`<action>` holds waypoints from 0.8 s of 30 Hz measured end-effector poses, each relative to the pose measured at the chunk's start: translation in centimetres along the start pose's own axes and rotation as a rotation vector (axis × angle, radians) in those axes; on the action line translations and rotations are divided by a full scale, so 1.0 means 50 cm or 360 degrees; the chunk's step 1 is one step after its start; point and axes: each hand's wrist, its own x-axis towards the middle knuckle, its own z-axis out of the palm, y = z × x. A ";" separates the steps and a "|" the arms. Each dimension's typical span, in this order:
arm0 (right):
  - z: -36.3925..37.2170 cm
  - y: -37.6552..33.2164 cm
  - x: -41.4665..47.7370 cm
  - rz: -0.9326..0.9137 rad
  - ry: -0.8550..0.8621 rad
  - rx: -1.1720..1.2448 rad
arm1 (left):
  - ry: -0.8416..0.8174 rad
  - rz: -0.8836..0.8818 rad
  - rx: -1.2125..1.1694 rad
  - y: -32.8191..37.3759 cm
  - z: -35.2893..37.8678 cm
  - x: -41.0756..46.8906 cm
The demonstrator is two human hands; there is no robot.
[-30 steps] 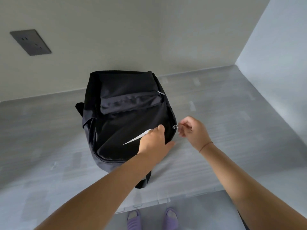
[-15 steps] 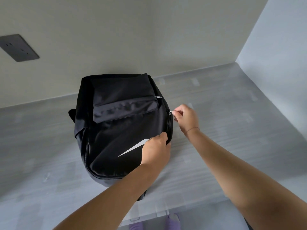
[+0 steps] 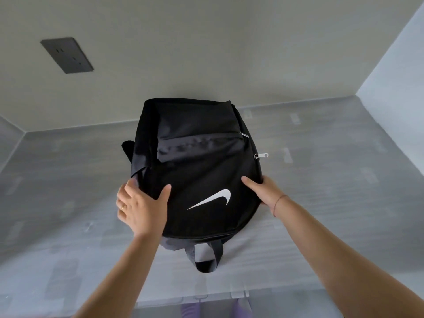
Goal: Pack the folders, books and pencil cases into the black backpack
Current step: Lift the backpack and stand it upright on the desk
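The black backpack (image 3: 197, 171) with a white swoosh lies flat on the grey table (image 3: 332, 180), its carry loop (image 3: 206, 255) pointing toward me. Its main zipper pull (image 3: 261, 155) sticks out on the right side, and the zip looks closed. My left hand (image 3: 142, 207) grips the bag's left edge, thumb on the front panel. My right hand (image 3: 263, 191) grips the right edge, thumb on the front and fingers hidden round the side. No folders, books or pencil cases are in view.
A dark wall socket (image 3: 66, 55) sits on the wall at upper left. Walls close the table off at the back and on the right. The table's front edge (image 3: 206, 297) runs just above my purple slippers (image 3: 190, 309).
My right hand has let go of the zipper pull and dropped to the bag's right edge. My left hand has crossed from the right side to the left edge.
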 end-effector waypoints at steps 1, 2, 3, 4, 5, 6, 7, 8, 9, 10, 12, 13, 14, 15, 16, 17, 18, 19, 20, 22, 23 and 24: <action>0.006 0.005 0.000 -0.0039 0.0059 -0.0004 | -0.0161 -0.0228 -0.0115 -0.021 -0.001 0.008; 0.010 0.006 -0.001 -0.0071 0.0111 -0.0010 | -0.0330 -0.0400 -0.0264 -0.037 -0.001 0.009; 0.013 0.006 -0.003 -0.0104 0.0133 -0.0016 | -0.0484 -0.0491 -0.0386 -0.048 -0.002 0.005; 0.016 0.007 -0.006 -0.0136 0.0136 -0.0028 | -0.0613 -0.0515 -0.0424 -0.050 -0.007 -0.004; 0.018 0.007 -0.009 -0.0163 0.0130 -0.0058 | -0.0695 -0.0490 -0.0427 -0.050 -0.009 -0.012; 0.021 0.005 -0.016 -0.0198 0.0125 -0.0097 | -0.0730 -0.0446 -0.0416 -0.048 -0.010 -0.018; 0.023 0.001 -0.026 -0.0242 0.0129 -0.0134 | -0.0756 -0.0395 -0.0423 -0.046 -0.008 -0.019; 0.026 -0.005 -0.038 -0.0299 0.0137 -0.0147 | -0.0753 -0.0348 -0.0453 -0.040 -0.013 -0.021; 0.028 -0.014 -0.052 -0.0356 0.0147 -0.0134 | -0.0727 -0.0317 -0.0519 -0.034 -0.025 -0.019; 0.030 -0.026 -0.066 -0.0415 0.0154 -0.0103 | -0.0708 -0.0305 -0.0612 -0.024 -0.041 -0.015; 0.030 -0.061 -0.100 -0.0500 0.0165 -0.0022 | -0.0691 -0.0305 -0.0821 -0.005 -0.079 0.001; 0.030 -0.083 -0.116 -0.0534 0.0167 0.0048 | -0.0680 -0.0292 -0.0899 0.007 -0.102 0.012; 0.031 -0.109 -0.129 -0.0562 0.0169 0.0126 | -0.0663 -0.0267 -0.0961 0.024 -0.125 0.024; 0.032 -0.141 -0.141 -0.0584 0.0175 0.0190 | -0.0643 -0.0247 -0.1037 0.042 -0.148 0.040; 0.035 -0.179 -0.154 -0.0610 0.0190 0.0233 | -0.0630 -0.0235 -0.1120 0.064 -0.172 0.057; 0.038 -0.219 -0.165 -0.0643 0.0210 0.0257 | -0.0637 -0.0225 -0.1214 0.088 -0.197 0.075; 0.041 -0.261 -0.175 -0.0682 0.0228 0.0278 | -0.0646 -0.0209 -0.1308 0.113 -0.224 0.095; 0.044 -0.302 -0.185 -0.0722 0.0239 0.0307 | -0.0659 -0.0201 -0.1394 0.140 -0.251 0.114; 0.047 -0.343 -0.197 -0.0762 0.0245 0.0353 | -0.0671 -0.0200 -0.1461 0.168 -0.279 0.131; 0.054 -0.415 -0.217 -0.0815 0.0258 0.0460 | -0.0695 -0.0211 -0.1558 0.216 -0.326 0.166; 0.059 -0.444 -0.224 -0.0825 0.0262 0.0518 | -0.0698 -0.0229 -0.1600 0.237 -0.345 0.184; 0.064 -0.468 -0.232 -0.0831 0.0260 0.0578 | -0.0693 -0.0250 -0.1635 0.256 -0.360 0.200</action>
